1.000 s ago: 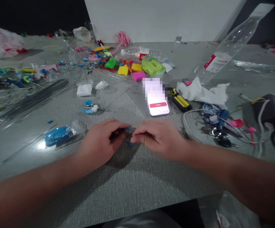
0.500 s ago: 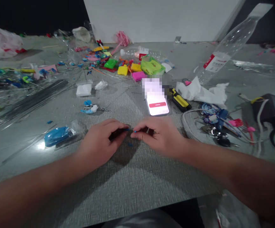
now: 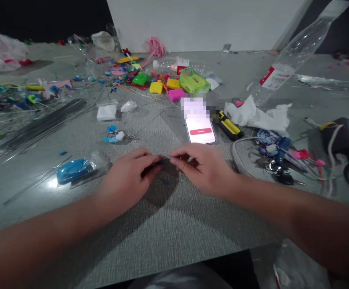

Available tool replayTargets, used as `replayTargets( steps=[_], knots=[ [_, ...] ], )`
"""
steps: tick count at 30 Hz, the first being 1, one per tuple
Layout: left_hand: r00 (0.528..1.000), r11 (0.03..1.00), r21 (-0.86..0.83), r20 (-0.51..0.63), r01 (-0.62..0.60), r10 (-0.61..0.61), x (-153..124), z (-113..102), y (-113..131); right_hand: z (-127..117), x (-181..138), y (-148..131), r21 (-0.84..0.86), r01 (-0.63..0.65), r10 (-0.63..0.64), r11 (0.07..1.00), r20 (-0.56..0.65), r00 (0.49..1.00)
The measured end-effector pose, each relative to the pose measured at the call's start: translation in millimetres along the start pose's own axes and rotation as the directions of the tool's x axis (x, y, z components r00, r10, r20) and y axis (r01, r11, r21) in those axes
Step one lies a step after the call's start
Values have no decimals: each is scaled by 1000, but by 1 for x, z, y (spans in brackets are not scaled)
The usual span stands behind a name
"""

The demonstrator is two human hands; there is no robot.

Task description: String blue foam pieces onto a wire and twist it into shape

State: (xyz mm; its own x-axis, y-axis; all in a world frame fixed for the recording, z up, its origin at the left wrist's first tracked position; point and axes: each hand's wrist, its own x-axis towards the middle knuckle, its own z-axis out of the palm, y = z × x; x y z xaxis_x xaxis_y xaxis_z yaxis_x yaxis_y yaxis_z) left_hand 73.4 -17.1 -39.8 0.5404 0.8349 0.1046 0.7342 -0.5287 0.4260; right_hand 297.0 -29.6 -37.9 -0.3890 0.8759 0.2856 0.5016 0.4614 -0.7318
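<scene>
Fingertips worked close together over the desk (image 3: 150, 249).
The left hand (image 3: 129, 174) held a narrow grip on a blue piece (image 3: 161, 162); the right hand (image 3: 203, 166), just beside it, pinched a tiny bluish bit (image 3: 172, 157). A blue scrap (image 3: 165, 182) lay on the desk below them.

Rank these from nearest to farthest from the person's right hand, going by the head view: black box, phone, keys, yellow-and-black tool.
From the right hand:
1. Phone: just beyond the hand.
2. Yellow-and-black tool: beyond and slightly right, beside the phone.
3. Keys: off to the right.
4. Black box: farthest right, past the keys.
</scene>
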Motion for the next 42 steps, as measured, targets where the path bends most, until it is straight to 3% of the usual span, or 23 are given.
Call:
replayTargets(
  steps=[5, 9, 12, 15, 19, 24, 28, 33, 42],
  knots=[
    [999, 998, -56, -37, 5, -7, -1, 1, 0, 0, 1, 1, -55, -11, 15, 998, 70, 997],
    [994, 987, -156, -107, -23, 6, -5, -2, 1, 0, 4, 5, -11, 46, -46, 999, 13, 999],
    [994, 950, -311, -79, 41, -69, -8, -6, 4, -1, 4, 3, -4, 131, -131, 991, -19, 991],
    [985, 816, -553, 49, 167, -168, -10, -9, 11, -1, 0, -2, -4, 280, -280, 960, -28, 960],
    [972, 615, -754, 174, 233, -156, -14, -8, 20, 4, -6, -5, 11, 403, -403, 915, -26, 915],
    [941, 407, -849, 295, 339, -168, -16, -8, 22, 5, -6, -4, 54, 443, -441, 895, -48, 896],
    [922, 323, -864, 349, 386, -170, -15, -8, 21, 3, -6, -4, 126, 428, -426, 895, -45, 904],
    [921, 315, -866, 352, 388, -167, -14, -7, 19, 3, -5, -1, 196, 404, -406, 893, -34, 913],
    [927, 437, -817, 332, 376, -176, -15, -9, 19, 1, -3, -4, 185, 374, -382, 909, 4, 924]
  ],
)
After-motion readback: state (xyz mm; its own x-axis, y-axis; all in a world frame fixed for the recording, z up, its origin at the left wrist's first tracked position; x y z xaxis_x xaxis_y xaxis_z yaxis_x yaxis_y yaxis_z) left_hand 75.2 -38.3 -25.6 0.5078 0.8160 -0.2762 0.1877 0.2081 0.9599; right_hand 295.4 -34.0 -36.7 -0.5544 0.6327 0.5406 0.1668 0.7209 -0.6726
